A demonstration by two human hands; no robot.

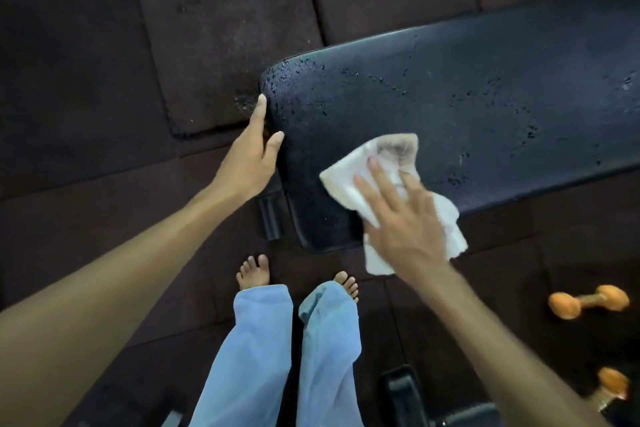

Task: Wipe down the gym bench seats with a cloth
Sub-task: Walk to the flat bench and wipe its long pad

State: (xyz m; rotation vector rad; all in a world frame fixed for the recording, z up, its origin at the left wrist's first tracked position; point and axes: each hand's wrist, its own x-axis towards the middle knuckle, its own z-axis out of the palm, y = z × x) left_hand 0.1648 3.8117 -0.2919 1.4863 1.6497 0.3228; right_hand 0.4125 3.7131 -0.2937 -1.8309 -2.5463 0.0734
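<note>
1. The right hand's (405,229) fingers (377,177) lie straight and spread, released, pressing the cloth (391,152) flat.
2. The cloth looks soft, light and limp; it is probably best worked under a flat palm. It lies on the bench seat's (485,97) near edge, partly overhanging.
3. At the cloth's 9 o'clock, the left hand (249,156) rests straight-fingered against the seat's end.
4. The droplet-covered padding is likely slippery.
5. No container shows.

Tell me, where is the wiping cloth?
In the head view, the white cloth lies on the black bench seat near its front edge, under the right hand, right of the left hand.
</note>
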